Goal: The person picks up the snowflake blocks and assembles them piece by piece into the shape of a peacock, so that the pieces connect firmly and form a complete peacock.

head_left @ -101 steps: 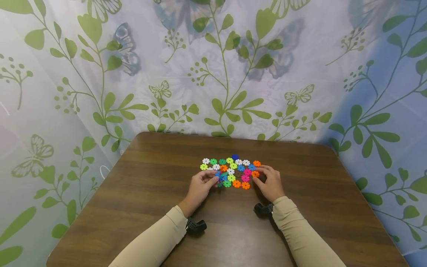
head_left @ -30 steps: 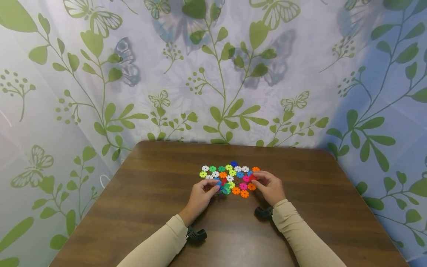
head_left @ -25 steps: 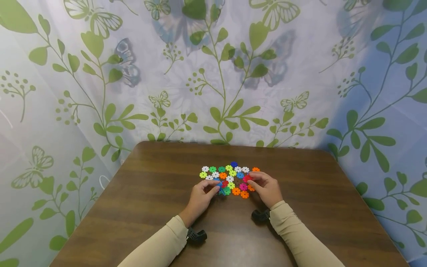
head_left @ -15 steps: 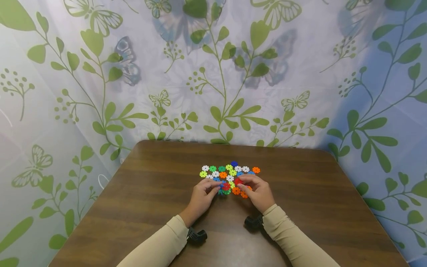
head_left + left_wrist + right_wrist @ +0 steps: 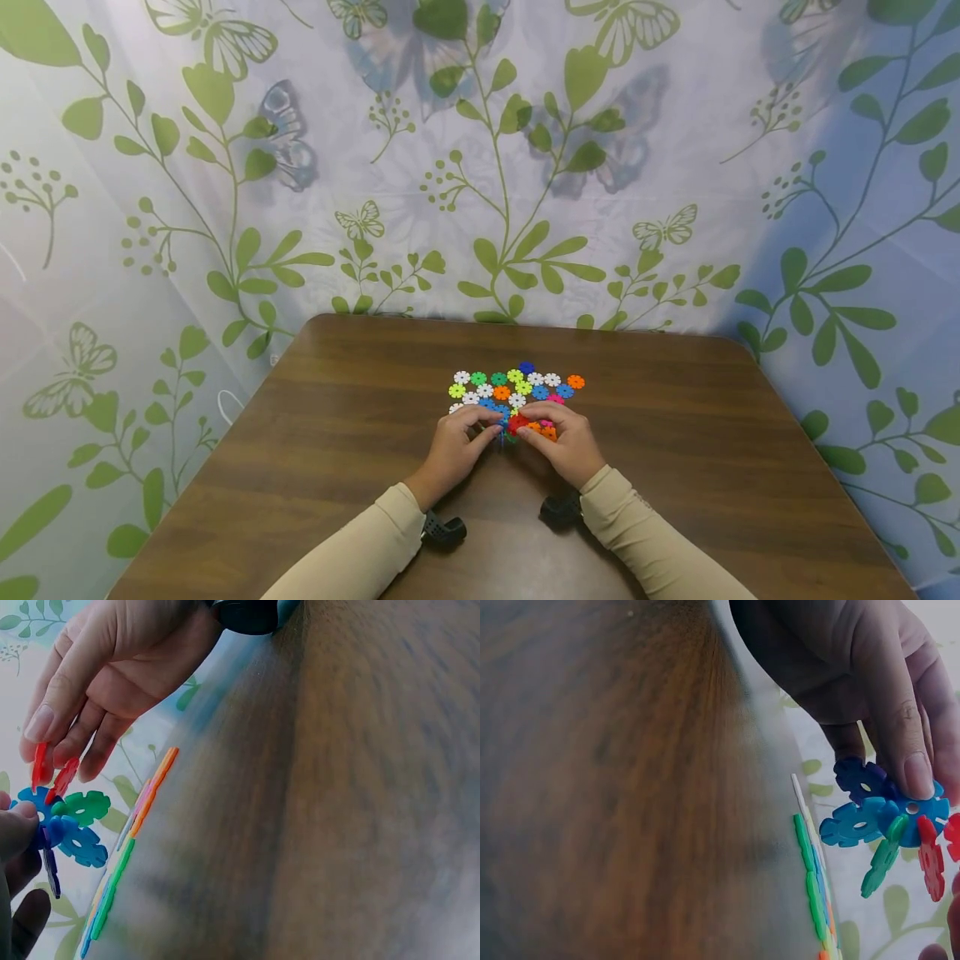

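Note:
My left hand [image 5: 450,450] pinches a cluster of slotted flower-shaped discs between thumb and fingers, raised over the table. Several discs are joined in it: a blue disc [image 5: 855,823], a dark blue disc [image 5: 861,778], a green disc [image 5: 86,808] and a red disc [image 5: 931,859] on the side toward my right hand. My right hand [image 5: 566,446] pinches another red disc [image 5: 39,766] by its edge. In the left wrist view this disc stands beside the cluster's red one, close to the blue disc. My two hands nearly meet, and their fingers hide part of the cluster.
Loose flower discs lie flat in rows on the brown table [image 5: 360,400], among them a white disc [image 5: 462,377], an orange disc [image 5: 575,382] and a dark blue disc [image 5: 527,367]. A patterned curtain [image 5: 420,208] hangs behind the table's far edge.
My right hand has picked up a red disc at the right of the rows and carried it left to the cluster. My left hand keeps its place, and its cluster has gained a red disc.

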Available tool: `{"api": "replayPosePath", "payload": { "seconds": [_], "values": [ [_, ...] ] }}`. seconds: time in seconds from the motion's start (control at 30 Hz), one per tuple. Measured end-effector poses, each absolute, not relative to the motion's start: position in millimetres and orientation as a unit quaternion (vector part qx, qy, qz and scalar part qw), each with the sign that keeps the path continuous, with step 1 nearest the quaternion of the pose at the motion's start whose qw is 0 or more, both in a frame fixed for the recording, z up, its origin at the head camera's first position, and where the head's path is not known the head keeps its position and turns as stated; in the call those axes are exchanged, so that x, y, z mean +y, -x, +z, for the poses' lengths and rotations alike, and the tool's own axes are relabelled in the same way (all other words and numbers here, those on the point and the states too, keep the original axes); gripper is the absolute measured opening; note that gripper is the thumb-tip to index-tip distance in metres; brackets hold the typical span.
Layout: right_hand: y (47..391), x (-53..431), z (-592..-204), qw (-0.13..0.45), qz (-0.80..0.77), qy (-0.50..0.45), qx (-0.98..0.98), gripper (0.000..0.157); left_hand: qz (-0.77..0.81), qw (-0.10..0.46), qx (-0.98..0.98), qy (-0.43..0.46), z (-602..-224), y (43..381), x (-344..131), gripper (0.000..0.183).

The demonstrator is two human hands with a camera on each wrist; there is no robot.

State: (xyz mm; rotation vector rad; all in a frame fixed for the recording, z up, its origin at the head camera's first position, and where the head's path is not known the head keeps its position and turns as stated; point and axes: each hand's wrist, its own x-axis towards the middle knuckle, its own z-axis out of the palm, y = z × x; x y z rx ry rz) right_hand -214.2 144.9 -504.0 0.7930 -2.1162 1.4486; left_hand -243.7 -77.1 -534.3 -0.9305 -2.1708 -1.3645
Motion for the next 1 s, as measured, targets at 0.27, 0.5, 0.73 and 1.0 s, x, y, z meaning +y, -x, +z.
{"api": "replayPosePath", "payload": {
  "seconds": [0.27, 0.5, 0.73, 1.0],
  "values": [
    [213, 146, -505, 0.215, 0.525, -0.287, -0.772, 0.028, -0.45, 0.263, -0.76, 0.389, -534, 244, -76, 0.022],
    [209, 143, -501, 0.203, 0.519, -0.288, -0.779, 0.028, -0.412, 0.264, -0.768, 0.413, -530, 240, -78, 0.024],
    [208, 143, -505, 0.187, 0.525, -0.283, -0.781, 0.025, -0.411, 0.281, -0.754, 0.427, -527, 237, -76, 0.022],
    [214, 145, -514, 0.198, 0.523, -0.262, -0.786, 0.029, -0.428, 0.29, -0.747, 0.418, -529, 234, -71, 0.023]
  ]
}}
